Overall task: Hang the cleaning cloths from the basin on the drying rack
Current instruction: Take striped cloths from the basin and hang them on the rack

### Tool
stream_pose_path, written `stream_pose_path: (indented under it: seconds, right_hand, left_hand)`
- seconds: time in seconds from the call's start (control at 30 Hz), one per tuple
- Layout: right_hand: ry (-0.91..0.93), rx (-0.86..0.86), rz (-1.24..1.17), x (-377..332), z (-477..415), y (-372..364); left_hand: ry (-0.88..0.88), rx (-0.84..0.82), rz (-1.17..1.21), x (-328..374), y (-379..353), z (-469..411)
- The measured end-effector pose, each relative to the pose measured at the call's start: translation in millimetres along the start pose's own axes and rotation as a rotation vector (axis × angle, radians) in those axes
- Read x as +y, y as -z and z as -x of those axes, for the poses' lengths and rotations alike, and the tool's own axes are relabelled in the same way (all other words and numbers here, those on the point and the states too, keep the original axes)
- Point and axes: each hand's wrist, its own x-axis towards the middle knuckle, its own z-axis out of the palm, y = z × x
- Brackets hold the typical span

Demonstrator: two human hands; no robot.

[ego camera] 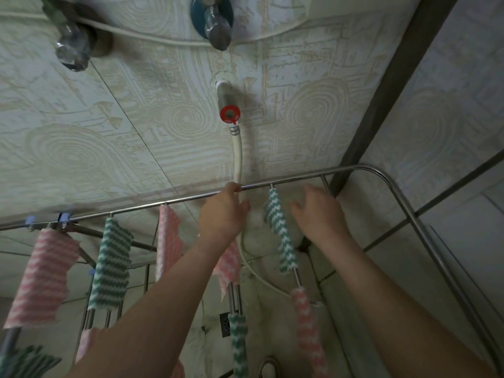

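Observation:
The steel drying rack [297, 181] stretches across the lower view, its rods running toward me. Several pink and green zigzag cloths hang on it. My left hand [222, 214] reaches to the far rail, fingertips touching it, above a pink cloth [229, 264] draped on the rod beneath my wrist. My right hand [319, 215] hovers with loosely spread fingers and holds nothing, just right of a green cloth [281, 233] hanging on the neighbouring rod. Further cloths hang at the left, among them a pink cloth [43, 276] and a green cloth [111, 263]. The basin is out of view.
Behind the rack is a tiled wall with a red-ringed valve [230, 114] and a white hose [237, 159] running down behind the rail. Two metal taps [72, 47] [216, 28] stick out higher up. A dark post [387, 91] rises at the right.

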Motion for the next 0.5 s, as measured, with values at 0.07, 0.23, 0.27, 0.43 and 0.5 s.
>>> stream_pose_path:
  seconds: [0.07, 0.23, 0.27, 0.43, 0.5]
  right_hand:
    - [-0.026, -0.160, -0.049, -6, 14, 1]
    - [-0.010, -0.109, 0.066, -19, 29, -10]
    - [0.008, -0.074, 0.089, -21, 30, -14]
    - [0.020, -0.009, 0.067, -25, 35, -25]
    - [0.041, -0.007, 0.098, -26, 38, -25]
  left_hand:
    - [-0.140, -0.092, -0.091, 8, 2, 11]
    - [-0.356, -0.328, -0.280, 21, -18, 38]
    - [-0.369, -0.313, -0.297, 20, -22, 39]
    - [-0.350, -0.266, -0.318, 14, -24, 41]
    - [-0.320, -0.267, -0.265, 14, -15, 41]
